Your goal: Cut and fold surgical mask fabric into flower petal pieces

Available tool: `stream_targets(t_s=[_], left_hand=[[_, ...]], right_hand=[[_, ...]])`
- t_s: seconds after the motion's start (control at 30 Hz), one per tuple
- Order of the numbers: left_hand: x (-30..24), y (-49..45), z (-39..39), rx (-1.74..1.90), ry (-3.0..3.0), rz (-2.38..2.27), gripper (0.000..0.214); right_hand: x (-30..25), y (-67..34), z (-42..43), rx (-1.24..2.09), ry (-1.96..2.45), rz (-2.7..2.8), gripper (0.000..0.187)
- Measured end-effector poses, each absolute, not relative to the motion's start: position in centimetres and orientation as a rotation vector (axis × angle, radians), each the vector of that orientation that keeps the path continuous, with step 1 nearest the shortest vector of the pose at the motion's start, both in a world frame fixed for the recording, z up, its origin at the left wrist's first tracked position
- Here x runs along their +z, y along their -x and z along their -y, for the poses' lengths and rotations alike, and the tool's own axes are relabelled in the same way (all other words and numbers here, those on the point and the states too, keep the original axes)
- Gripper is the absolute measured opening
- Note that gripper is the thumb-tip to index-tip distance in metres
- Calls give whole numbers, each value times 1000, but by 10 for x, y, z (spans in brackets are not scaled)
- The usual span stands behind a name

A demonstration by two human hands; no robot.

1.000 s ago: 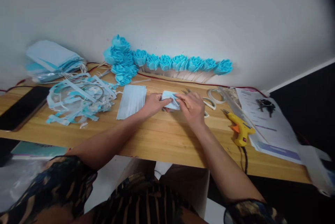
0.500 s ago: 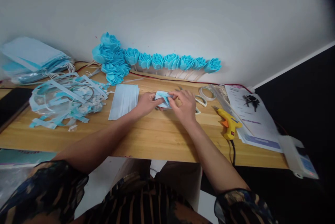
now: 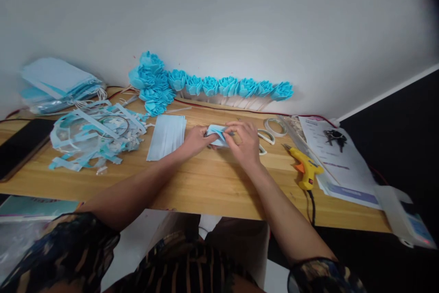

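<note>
Both hands meet over the middle of the wooden table. My left hand pinches the left side of a small folded piece of light blue mask fabric. My right hand grips its right side, fingers curled over it. A flat stack of blue mask sheets lies just left of my left hand. Scissors lie partly hidden behind my right hand.
A row of blue fabric flowers leans on the wall. Cut mask scraps and a mask pack lie left, beside a dark phone. A yellow glue gun, tape roll and papers sit right.
Both hands keep working the same blue piece, its fold slightly reshaped. The camera view swung left and then back right; nothing on the table has moved.
</note>
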State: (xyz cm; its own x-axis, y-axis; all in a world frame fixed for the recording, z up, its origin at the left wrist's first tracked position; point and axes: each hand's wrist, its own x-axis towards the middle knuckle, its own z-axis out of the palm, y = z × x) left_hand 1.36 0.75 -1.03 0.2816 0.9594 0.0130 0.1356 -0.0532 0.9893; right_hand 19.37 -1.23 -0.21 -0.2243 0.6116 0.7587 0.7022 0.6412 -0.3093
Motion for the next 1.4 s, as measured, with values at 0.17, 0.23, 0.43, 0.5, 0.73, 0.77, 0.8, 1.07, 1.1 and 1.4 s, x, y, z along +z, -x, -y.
stream_targets(t_s=[0.17, 0.23, 0.43, 0.5, 0.73, 0.77, 0.8, 1.07, 1.1, 1.4], left_hand=[[-8, -15, -6, 945, -1442, -1069, 17], [-7, -15, -5, 937, -1432, -1057, 17], [-16, -14, -9, 938, -1446, -1049, 20], [-20, -13, -11, 953, -1470, -1068, 26], [-14, -16, -5, 903, -1486, -1075, 20], [-12, -17, -3, 874, -1489, -1084, 21], [-10, -17, -2, 848, -1497, -1095, 23], [-7, -16, 2, 774, -1639, -1099, 39], [-8, -16, 2, 765, -1653, -1085, 40], [-13, -14, -5, 893, -1641, -937, 32]], right_hand=[[-4, -194, 11, -133, 1048, 1911, 5], [-5, -194, 11, -127, 1079, 1897, 7], [1, -193, 16, 34, 1053, 1883, 15], [3, -193, 18, 72, 1019, 1935, 31], [2, -193, 13, 286, 1140, 1902, 18], [2, -194, 13, 340, 1144, 1870, 17], [2, -194, 12, 389, 1141, 1840, 19], [4, -197, 12, 570, 1171, 1642, 21], [4, -197, 12, 594, 1173, 1629, 21], [0, -206, 4, 689, 1186, 1661, 21]])
